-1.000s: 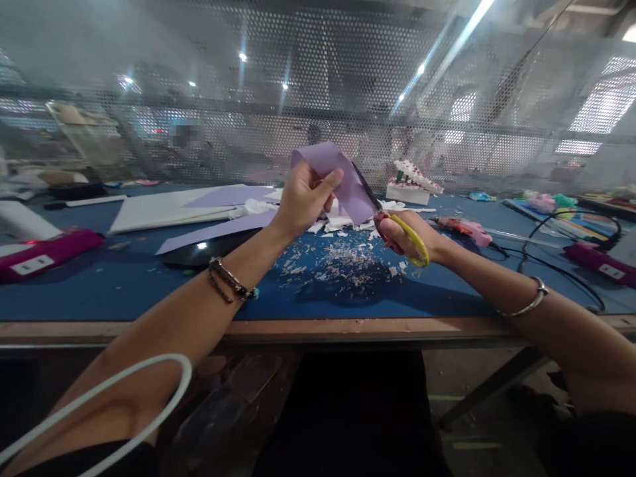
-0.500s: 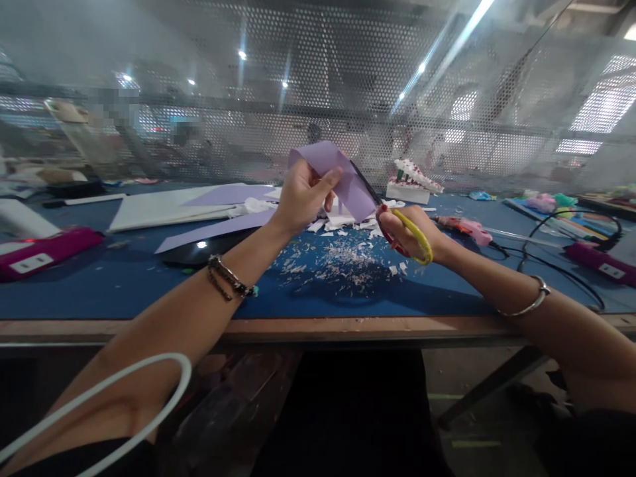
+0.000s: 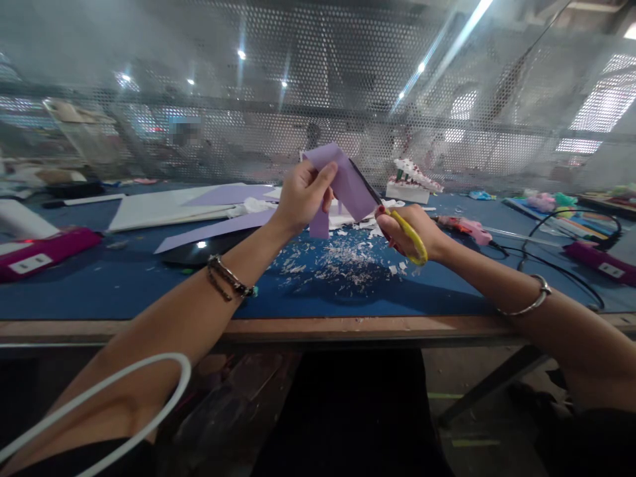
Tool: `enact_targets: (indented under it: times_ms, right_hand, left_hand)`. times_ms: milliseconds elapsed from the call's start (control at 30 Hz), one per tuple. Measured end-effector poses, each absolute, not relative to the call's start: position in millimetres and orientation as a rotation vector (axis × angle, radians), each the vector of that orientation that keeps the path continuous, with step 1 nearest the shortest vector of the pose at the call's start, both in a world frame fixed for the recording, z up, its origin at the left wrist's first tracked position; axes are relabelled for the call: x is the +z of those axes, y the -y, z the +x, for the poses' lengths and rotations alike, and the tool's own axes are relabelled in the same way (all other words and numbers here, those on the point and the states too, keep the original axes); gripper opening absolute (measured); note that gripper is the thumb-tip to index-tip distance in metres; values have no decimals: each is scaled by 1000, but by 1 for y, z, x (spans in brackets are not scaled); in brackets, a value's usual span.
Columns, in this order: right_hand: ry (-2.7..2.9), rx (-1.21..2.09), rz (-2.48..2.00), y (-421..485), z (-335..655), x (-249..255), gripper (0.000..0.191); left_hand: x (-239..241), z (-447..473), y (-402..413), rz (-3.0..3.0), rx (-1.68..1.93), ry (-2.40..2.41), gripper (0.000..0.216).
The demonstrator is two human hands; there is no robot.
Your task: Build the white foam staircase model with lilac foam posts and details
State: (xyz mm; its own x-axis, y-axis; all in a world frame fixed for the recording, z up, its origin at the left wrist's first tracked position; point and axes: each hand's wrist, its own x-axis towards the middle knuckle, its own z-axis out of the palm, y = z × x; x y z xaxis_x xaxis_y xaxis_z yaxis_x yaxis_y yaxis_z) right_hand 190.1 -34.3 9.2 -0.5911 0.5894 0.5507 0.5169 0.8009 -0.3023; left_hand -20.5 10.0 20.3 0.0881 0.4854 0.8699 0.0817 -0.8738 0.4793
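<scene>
My left hand [image 3: 305,192] pinches a piece of purple paper [image 3: 354,189] above the table, thumb on its near face. One strip of the paper hangs down below the fingers. Yellow-handled scissors [image 3: 411,238] are gripped in my right hand [image 3: 410,228], their dark blades lying along the paper's right edge. The blades look closed or almost so. Beneath both hands, many small paper scraps [image 3: 348,265] are scattered over the blue tabletop [image 3: 278,298].
White and purple sheets [image 3: 163,209] lie at left, near a dark oval object [image 3: 209,250]. Magenta power strips [image 3: 54,253] sit at both sides. A pink glue gun [image 3: 467,228] with a black cable is at right. Behind stands a white decorated model [image 3: 410,182] before a perforated metal screen [image 3: 298,86].
The purple paper has turned a little, and a strip now hangs below my left fingers. The scissors' handles have come closer together.
</scene>
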Motion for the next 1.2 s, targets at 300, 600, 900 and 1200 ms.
enact_targets:
  times_ms: [300, 600, 900, 1200]
  right_hand:
    - [2405, 252, -774, 31, 193, 8, 50]
    - [2402, 128, -801, 31, 194, 9, 55]
    - [2420, 112, -844, 30, 195, 10, 56]
    - [2400, 79, -848, 29, 193, 10, 55]
  left_hand:
    - [22, -19, -5, 2081, 1816, -592, 43]
    - [23, -22, -8, 2039, 1932, -671, 43]
    - [26, -24, -9, 2074, 1977, -692, 41]
    - [21, -22, -11, 2139, 1926, -738, 38]
